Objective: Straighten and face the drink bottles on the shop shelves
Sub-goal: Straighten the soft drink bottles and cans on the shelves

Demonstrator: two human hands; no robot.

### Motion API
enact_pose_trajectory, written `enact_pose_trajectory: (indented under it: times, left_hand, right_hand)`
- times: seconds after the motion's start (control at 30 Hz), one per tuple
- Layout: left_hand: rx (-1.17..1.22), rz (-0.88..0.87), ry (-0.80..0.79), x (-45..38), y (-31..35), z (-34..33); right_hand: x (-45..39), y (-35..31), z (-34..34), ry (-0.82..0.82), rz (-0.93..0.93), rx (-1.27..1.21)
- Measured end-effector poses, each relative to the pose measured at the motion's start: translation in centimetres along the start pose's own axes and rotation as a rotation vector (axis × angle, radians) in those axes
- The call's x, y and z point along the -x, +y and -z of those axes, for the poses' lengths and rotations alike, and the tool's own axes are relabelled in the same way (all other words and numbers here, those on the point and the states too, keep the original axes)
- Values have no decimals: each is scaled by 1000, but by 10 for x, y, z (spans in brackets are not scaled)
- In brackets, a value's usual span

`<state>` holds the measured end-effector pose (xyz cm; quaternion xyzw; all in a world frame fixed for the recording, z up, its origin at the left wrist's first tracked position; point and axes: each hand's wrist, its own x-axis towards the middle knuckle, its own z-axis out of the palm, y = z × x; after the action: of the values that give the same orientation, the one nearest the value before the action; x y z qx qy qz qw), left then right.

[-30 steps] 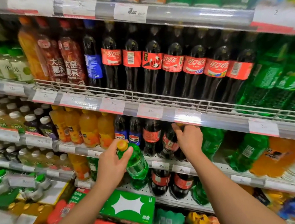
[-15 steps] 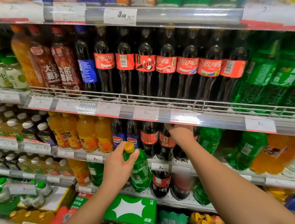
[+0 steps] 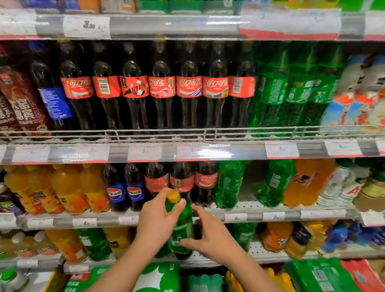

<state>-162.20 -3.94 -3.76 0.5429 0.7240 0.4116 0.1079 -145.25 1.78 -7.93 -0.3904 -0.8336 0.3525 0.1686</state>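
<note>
Left hand [image 3: 156, 224] grips the neck of a green bottle [image 3: 180, 228] with a yellow cap [image 3: 173, 196], held upright in front of the shelf edge [image 3: 242, 215]; right hand [image 3: 212, 233] is open, fingers spread, thumb and fingertips touching the bottle's lower body from the right. Just behind stand three red-label colas [image 3: 182, 183], two blue-label colas [image 3: 127, 191] to their left, orange drinks [image 3: 69, 191] further left, green bottles [image 3: 230, 182] to the right with a gap between them. The held bottle's label is blurred, its base hidden by the hands; price tags [image 3: 145, 151] are unreadable, and far-right packs are smeared.
</note>
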Motion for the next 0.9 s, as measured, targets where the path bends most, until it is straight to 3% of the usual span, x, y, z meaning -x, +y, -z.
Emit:
enact_pose_trajectory:
  times: [0.17,0.33,0.57,0.63,0.8,0.9]
  left_hand:
    - [-5,-94,-97,4,41,-32]
    - [-24,-191,-235,4,74,-64]
    - [-159,-444,-549,-19,114,-72]
    - [-235,-531,-480,-28,121,-63]
    - [-282,-680,-76,-51,119,-43]
    - [-472,-649,-7,-60,114,-41]
  right_hand:
    - [20,17,15,190,-171,36]
    - [39,35,47,313,-192,89]
    - [64,67,78,521,-237,21]
    - [66,74,87,587,-281,-43]
    - [65,89,111,747,-371,-214]
    - [57,96,122,786,-450,-265]
